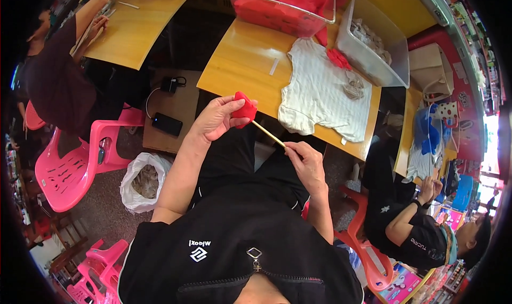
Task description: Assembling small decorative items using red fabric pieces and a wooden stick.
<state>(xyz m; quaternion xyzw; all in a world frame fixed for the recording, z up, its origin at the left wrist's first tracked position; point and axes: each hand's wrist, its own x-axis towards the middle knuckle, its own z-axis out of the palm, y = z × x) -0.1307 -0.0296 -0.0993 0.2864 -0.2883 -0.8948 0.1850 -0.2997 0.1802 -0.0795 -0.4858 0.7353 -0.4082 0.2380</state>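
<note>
In the head view, the left hand (217, 118) is closed in a pinch on a red piece (246, 111), above the person's lap and near the table (232, 64). The right hand (305, 164) grips the lower end of a thin stick (269, 134), whose other end meets the red piece; whether they are fixed together, I cannot tell. On the table lie a white garment (320, 93) and a clear box (282, 24) of red material. The step seems to be working the piece with the stick; the next move would call for a firm pinch and a steady stick.
</note>
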